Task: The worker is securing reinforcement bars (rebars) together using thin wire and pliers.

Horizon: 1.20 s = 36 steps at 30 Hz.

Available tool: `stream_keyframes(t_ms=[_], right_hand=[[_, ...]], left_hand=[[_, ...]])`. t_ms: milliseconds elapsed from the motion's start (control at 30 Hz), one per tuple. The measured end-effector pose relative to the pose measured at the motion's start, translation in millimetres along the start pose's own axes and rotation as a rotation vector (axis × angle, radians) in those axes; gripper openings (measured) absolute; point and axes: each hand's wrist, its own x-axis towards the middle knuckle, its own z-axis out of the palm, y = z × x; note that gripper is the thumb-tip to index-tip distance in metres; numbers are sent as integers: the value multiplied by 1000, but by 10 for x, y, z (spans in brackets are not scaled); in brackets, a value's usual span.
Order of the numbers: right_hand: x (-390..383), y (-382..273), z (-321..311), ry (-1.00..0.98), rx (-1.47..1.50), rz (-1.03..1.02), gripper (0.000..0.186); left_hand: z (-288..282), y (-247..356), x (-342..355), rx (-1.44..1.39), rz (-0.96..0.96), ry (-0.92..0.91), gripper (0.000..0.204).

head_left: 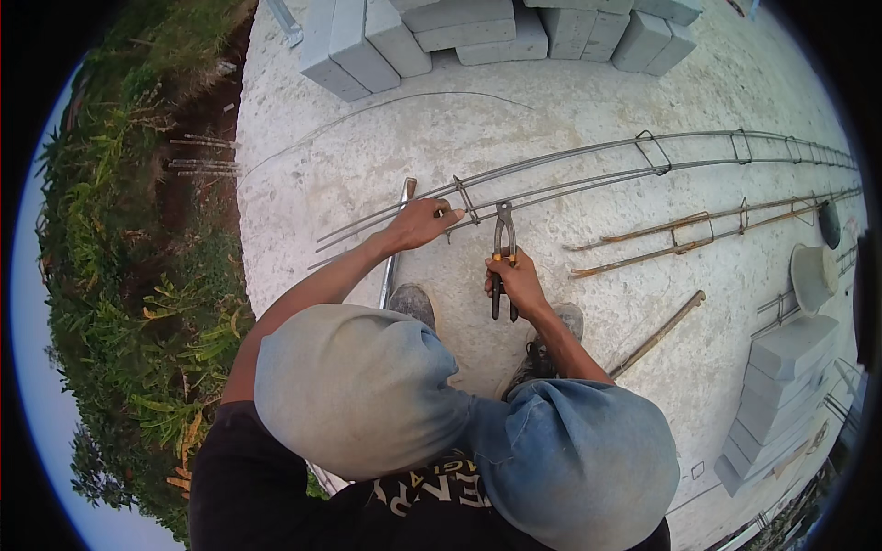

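Note:
A long cage of thin steel bars (551, 188) runs across the concrete floor in front of me, joined by square wire stirrups (652, 153). My left hand (423, 225) is at its near left end, fingers pinched together beside the first stirrup (466, 200). Whatever lies between those fingers is too small to make out. In my right hand (520, 280) are steel end-cutting pincers (504, 230) with black and yellow handles. Their jaws point away from me, close to the bars and just right of that stirrup. A shiny metal bar (390, 275) lies partly under my left forearm.
Grey concrete blocks (459, 32) are stacked at the back, with more blocks (781, 395) at right. A rusty bar cage (698, 234), a brown rod (660, 332) and a pale hat-like object (813, 280) lie to the right. At left the slab edge (241, 165) drops toward plants.

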Motion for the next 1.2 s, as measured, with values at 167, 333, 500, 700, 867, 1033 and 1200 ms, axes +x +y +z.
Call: stream_keyframes(t_ms=[167,333,500,700,867,1033,1200], right_hand=[[-33,-136,-183,-162,-212,83,23],[-111,36,-162,177,-16,-108,25],[-203,41,-154,-256,-464,172,16],[-525,-252,-284,-163,-1006,15,29],[-382,-1006,-21,-57,-1213,-573,33],[-18,-1358,247,12,-1228,-573,27],[211,-1471,17,-393,-1929,-315,22]], left_hand=[[160,-52,-152,35,2,73,57],[340,96,-143,133,56,312,60],[417,-43,-65,143,118,393,59],[426,-141,-76,28,146,336,51],[270,-209,81,-752,-163,158,38],[244,-200,67,-794,-179,175,41],[356,-76,69,-819,-127,133,47]])
